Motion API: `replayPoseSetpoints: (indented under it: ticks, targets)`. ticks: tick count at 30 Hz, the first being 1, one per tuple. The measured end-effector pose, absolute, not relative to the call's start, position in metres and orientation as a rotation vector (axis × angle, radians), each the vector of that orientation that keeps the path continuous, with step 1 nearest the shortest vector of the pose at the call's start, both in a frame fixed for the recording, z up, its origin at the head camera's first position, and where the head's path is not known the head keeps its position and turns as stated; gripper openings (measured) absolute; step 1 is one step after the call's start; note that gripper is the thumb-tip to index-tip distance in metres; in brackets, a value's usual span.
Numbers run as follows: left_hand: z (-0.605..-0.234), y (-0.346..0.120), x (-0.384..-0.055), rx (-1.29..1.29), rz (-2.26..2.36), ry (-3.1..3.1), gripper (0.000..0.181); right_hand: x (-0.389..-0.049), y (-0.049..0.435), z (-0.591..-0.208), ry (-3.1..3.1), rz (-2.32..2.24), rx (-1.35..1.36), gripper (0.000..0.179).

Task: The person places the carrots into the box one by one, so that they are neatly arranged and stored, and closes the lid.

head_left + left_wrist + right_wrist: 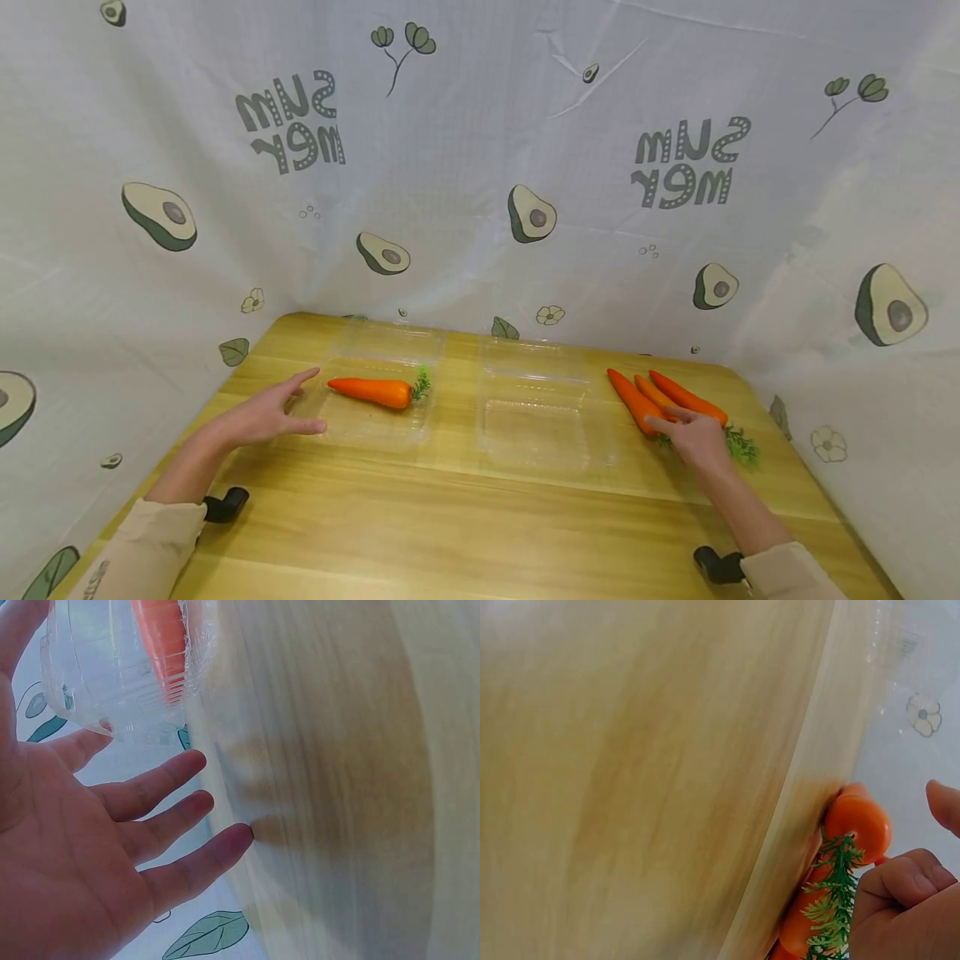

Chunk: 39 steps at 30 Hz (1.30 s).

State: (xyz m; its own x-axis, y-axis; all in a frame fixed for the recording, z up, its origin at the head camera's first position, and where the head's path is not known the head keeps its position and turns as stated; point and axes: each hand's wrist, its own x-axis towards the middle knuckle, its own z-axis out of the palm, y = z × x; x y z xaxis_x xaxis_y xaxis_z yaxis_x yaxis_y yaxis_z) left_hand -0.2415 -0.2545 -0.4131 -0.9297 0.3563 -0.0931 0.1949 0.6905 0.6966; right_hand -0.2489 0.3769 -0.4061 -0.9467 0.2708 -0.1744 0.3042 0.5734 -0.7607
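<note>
My left hand point(262, 412) is spread, thumb apart from the fingers, at the left edge of a clear plastic box point(375, 429). An orange carrot point(375, 391) with a green leafy top lies in that box; part of it shows beyond my fingers point(161, 791) in the left wrist view. On the right, my right hand point(697, 437) reaches over a group of three carrots. Its thumb overlaps the left carrot point(628, 396), and its fingers overlap the middle carrot point(651, 394). The right carrot point(686, 398) lies just beyond the hand.
A second clear plastic box point(536, 429) with its lid laid back stands between the first box and the carrots. The wooden table point(450, 517) meets a pale avocado-print cloth point(450, 167) at the back and sides.
</note>
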Motion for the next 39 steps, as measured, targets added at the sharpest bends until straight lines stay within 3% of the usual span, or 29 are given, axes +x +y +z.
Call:
replayPoseSetpoints:
  ticks: [14,39]
  targets:
    - [-0.413,-0.253,-0.241,0.428,1.077,2.667,0.100,-0.249,0.376,-0.406,2.758,-1.332,0.509,0.082]
    - [-0.412,-0.252,-0.239,0.399,1.052,2.681,0.102,-0.253,0.379,-0.417,2.864,-1.198,0.508,0.073]
